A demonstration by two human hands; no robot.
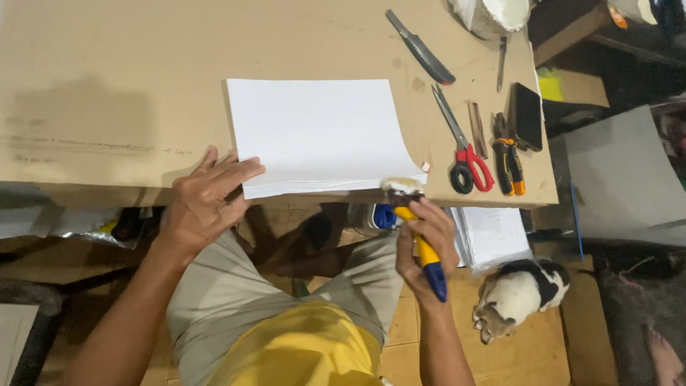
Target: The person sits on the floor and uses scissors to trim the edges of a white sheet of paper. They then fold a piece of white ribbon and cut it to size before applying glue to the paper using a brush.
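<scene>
The right hand had its fingers wrapped tight round a brush with a yellow and blue handle, its pale bristles pressed against the near edge of a stack of white paper, close to the stack's right corner, which curled up a little. The left hand lay flat with fingers spread, its fingertips resting on the near left corner of the paper and holding nothing. The paper sat on a brown counter, its near edge lined up with the counter's front lip. To the right of the stack lay red-handled scissors, then a small brown strip, then pliers with orange and black grips, and a dark flat block just beyond them. Farther back a knife lay slantwise, and a white container stood at the far edge. Below the counter, loose sheets hung near the person's knee, and a black and white cat sat on the floor well to the right.
</scene>
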